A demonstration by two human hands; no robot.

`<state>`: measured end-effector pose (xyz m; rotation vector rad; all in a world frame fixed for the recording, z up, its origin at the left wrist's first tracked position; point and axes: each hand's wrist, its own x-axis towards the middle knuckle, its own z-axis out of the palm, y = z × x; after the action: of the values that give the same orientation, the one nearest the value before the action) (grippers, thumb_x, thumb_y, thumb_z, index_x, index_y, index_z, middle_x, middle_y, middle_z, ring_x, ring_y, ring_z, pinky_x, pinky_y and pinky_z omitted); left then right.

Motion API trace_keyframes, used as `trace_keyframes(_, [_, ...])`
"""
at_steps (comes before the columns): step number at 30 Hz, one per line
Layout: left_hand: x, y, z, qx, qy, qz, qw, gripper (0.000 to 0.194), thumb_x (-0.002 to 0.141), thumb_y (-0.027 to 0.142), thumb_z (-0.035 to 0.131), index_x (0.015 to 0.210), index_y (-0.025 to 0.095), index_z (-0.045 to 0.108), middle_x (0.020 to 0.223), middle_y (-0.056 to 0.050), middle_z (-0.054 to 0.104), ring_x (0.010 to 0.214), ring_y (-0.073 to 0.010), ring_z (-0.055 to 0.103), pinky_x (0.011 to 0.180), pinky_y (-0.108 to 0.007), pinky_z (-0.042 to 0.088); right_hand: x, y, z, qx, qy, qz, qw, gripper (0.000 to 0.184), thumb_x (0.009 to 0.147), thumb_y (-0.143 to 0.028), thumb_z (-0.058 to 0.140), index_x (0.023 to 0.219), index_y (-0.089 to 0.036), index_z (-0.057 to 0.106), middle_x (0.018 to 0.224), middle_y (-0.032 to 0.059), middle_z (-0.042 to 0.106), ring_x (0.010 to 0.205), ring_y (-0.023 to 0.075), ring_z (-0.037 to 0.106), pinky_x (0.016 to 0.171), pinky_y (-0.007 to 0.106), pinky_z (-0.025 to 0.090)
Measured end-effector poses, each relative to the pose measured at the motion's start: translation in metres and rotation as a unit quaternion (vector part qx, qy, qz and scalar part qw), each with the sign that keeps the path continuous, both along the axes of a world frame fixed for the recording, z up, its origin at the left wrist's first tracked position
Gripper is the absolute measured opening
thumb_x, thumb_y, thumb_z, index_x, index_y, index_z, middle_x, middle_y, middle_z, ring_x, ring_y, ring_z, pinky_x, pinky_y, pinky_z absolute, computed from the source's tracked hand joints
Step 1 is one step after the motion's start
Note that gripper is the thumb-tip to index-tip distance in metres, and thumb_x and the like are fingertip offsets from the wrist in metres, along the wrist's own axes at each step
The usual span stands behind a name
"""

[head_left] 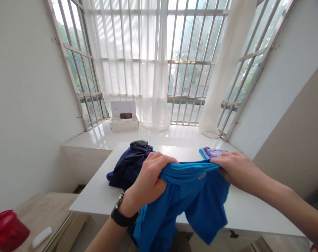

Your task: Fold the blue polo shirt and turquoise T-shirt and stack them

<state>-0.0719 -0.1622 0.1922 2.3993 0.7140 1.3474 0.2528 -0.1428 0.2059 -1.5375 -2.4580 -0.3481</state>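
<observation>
A person grips a bright blue garment [193,199] in 2 bare hands above a white table [243,206], the cloth hanging below and between the hands and dropping past the table's near edge. The left hand [148,178], a black-strapped wristwatch [119,214] on its wrist, is closed over the fabric, its fingers [159,161] curled down around a gathered fold. The right hand [235,171], well apart from the left, is clamped on the garment's upper edge, with a taut band of cloth stretched between the 2 grips. Just beyond the left hand, a crumpled navy garment [129,168] lies on the table, a dark patterned item [139,143] on top of it. Near the right hand sits a folded purple and teal item [211,152]. Farther off, on a glossy white window ledge [106,138], stands an open white box [124,123] holding a dark rectangular object [125,116], in front of sheer white curtains [153,70]. At lower left, a red plastic container [6,231] and a small white oblong object [42,237] rest on a wooden surface [46,206].
</observation>
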Motion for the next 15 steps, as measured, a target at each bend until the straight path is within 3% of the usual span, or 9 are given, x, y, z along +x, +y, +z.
trace_keyframes(2, [-0.002,-0.001,-0.002,-0.094,-0.013,-0.037,0.995,0.022,0.088,0.011,0.049,0.096,0.023,0.065,0.124,-0.006,0.061,0.119,-0.0238,0.056,0.103,-0.040,0.046,-0.012,0.007,0.017,0.017,0.131,-0.013,0.991,0.020,0.081,-0.021,0.051,0.087,-0.026,0.069,0.075,0.0027,0.069,0.072,0.0212,0.065,0.065,0.031,0.046])
trace_keyframes(4, [0.008,-0.002,-0.015,-0.161,-0.032,-0.065,0.984,0.018,0.087,0.019,0.060,0.104,0.023,0.066,0.148,-0.007,0.044,0.139,-0.0293,0.040,0.112,-0.043,0.039,-0.034,0.011,0.031,-0.038,0.333,0.009,0.942,0.011,0.080,-0.025,0.052,0.077,-0.024,0.062,0.064,-0.0011,0.062,0.061,0.0177,0.059,0.058,0.029,0.045])
trace_keyframes(5, [0.018,-0.002,-0.025,-0.185,-0.039,-0.073,0.979,0.034,0.082,0.023,0.069,0.115,0.023,0.063,0.154,-0.007,0.036,0.144,-0.0322,0.032,0.115,-0.045,0.036,-0.047,0.011,0.035,-0.079,0.439,0.032,0.894,0.011,0.080,-0.028,0.053,0.070,-0.024,0.056,0.059,-0.0028,0.058,0.056,0.0164,0.056,0.054,0.028,0.045])
trace_keyframes(7, [0.045,-0.002,-0.050,-0.222,-0.047,-0.094,0.969,0.085,0.065,0.028,0.086,0.140,0.024,0.047,0.155,-0.011,0.036,0.143,-0.0367,0.033,0.116,-0.048,0.036,-0.076,0.011,0.040,-0.137,0.610,0.070,0.778,0.022,0.078,-0.039,0.060,0.064,-0.026,0.049,0.055,-0.0046,0.053,0.051,0.0154,0.052,0.050,0.029,0.046])
trace_keyframes(8, [0.059,0.000,-0.063,-0.237,-0.056,-0.104,0.964,0.100,0.059,0.027,0.089,0.146,0.023,0.040,0.153,-0.012,0.040,0.140,-0.0371,0.038,0.115,-0.048,0.038,-0.089,0.011,0.041,-0.146,0.664,0.075,0.730,0.026,0.075,-0.044,0.064,0.063,-0.027,0.048,0.055,-0.0050,0.052,0.051,0.0155,0.051,0.049,0.029,0.047])
trace_keyframes(9, [0.072,0.002,-0.073,-0.248,-0.071,-0.108,0.960,0.103,0.060,0.025,0.089,0.148,0.022,0.037,0.148,-0.012,0.047,0.134,-0.0358,0.047,0.112,-0.048,0.042,-0.100,0.010,0.042,-0.146,0.696,0.079,0.699,0.029,0.072,-0.048,0.068,0.064,-0.027,0.049,0.055,-0.0050,0.052,0.052,0.0159,0.052,0.049,0.030,0.048])
trace_keyframes(12, [0.086,0.015,-0.086,-0.274,-0.135,-0.100,0.947,0.064,0.080,0.024,0.073,0.139,0.021,0.049,0.127,-0.009,0.067,0.113,-0.0285,0.064,0.099,-0.041,0.052,-0.107,0.011,0.043,-0.133,0.714,0.098,0.681,0.032,0.071,-0.054,0.071,0.066,-0.029,0.053,0.059,-0.0045,0.056,0.059,0.0180,0.057,0.052,0.031,0.050])
trace_keyframes(14, [0.071,0.027,-0.076,-0.263,-0.192,-0.059,0.944,0.045,0.087,0.027,0.067,0.130,0.020,0.057,0.124,-0.008,0.068,0.114,-0.0271,0.064,0.101,-0.040,0.051,-0.088,0.016,0.042,-0.109,0.680,0.119,0.715,0.029,0.075,-0.056,0.069,0.077,-0.028,0.059,0.071,-0.0028,0.065,0.074,0.0204,0.064,0.062,0.032,0.054])
trace_keyframes(15, [0.059,0.033,-0.066,-0.248,-0.223,-0.027,0.942,0.043,0.087,0.029,0.067,0.128,0.020,0.058,0.126,-0.008,0.067,0.116,-0.0272,0.063,0.104,-0.041,0.049,-0.073,0.020,0.040,-0.088,0.641,0.124,0.752,0.030,0.076,-0.055,0.068,0.085,-0.028,0.061,0.081,-0.0012,0.068,0.083,0.0217,0.066,0.070,0.034,0.056])
